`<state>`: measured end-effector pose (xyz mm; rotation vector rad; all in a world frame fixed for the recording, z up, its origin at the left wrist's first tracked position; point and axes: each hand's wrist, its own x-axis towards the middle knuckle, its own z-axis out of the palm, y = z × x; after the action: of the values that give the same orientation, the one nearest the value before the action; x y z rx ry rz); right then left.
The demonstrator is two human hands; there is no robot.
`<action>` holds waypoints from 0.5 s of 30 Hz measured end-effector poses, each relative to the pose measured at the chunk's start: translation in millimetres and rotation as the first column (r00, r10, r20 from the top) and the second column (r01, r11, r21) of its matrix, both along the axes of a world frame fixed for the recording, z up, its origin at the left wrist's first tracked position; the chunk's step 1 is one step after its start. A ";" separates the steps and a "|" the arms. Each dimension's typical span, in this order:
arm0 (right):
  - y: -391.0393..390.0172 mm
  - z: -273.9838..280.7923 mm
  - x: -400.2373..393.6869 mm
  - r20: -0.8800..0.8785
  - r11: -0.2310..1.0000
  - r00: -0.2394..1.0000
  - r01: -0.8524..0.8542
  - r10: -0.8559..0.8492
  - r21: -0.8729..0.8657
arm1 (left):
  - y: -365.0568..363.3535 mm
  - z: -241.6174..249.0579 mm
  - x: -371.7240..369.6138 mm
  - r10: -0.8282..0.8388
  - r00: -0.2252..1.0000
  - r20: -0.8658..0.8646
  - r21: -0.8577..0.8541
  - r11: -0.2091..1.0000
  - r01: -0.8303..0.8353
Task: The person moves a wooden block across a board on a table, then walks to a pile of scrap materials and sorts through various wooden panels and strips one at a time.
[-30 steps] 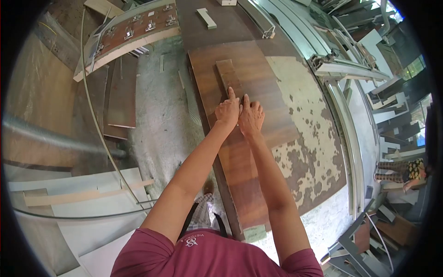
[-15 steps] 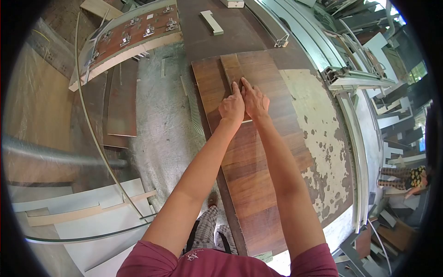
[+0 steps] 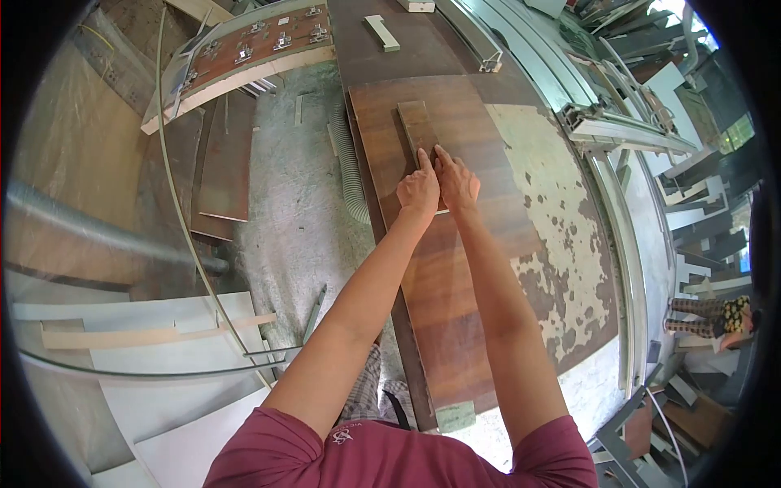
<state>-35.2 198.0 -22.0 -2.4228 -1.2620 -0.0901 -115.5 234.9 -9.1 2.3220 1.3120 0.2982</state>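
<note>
A narrow brown wooden strip [image 3: 416,122] lies lengthwise on a large brown wood-grain panel [image 3: 455,305]. My left hand [image 3: 419,192] is at the strip's near part, its index finger stretched along the top and the other fingers curled. Close beside it, my right hand [image 3: 459,184] holds the strip's right side in a similar way, index finger forward. Both thumbs are hidden. A thin pale edge of the strip shows just below my hands.
Beneath the panel is a dark worktable [image 3: 358,41] with a peeling pale surface. Metal rails [image 3: 622,244] run along its right. A small pale wood piece [image 3: 382,33] lies ahead. A ribbed hose [image 3: 348,175] hangs at left. Another person [image 3: 708,315] is far right.
The strip has slid towards me on the panel; its far end now sits away from the panel's far edge. Both hands have stayed on it. The view has shifted slightly.
</note>
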 end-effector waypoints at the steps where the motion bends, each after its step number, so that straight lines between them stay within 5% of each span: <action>1: -15.1 0.1 -6.3 -0.001 1.000 1.000 0.006 -0.006 0.008 | -14.6 0.3 -5.9 -0.008 1.000 -0.011 0.003 1.000 0.008; 8: -167.0 2.0 -63.2 0.013 0.993 1.000 0.020 -0.022 0.116 | -160.8 2.1 -69.2 -0.104 0.993 -0.052 0.049 0.993 0.106; 10: -221.4 5.0 -87.6 -0.042 0.999 0.998 0.047 -0.048 -0.021 | -213.4 0.6 -94.0 -0.138 0.988 -0.068 0.071 0.987 0.143; 15: -333.5 5.7 -140.8 -0.046 0.997 0.996 0.077 -0.076 0.024 | -317.1 -4.0 -148.1 -0.177 0.982 -0.069 0.066 0.981 0.182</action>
<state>-176.0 -135.5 -16.3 -2.4372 -1.1420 -0.0730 -263.6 -82.2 -13.1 2.5087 1.1265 0.2180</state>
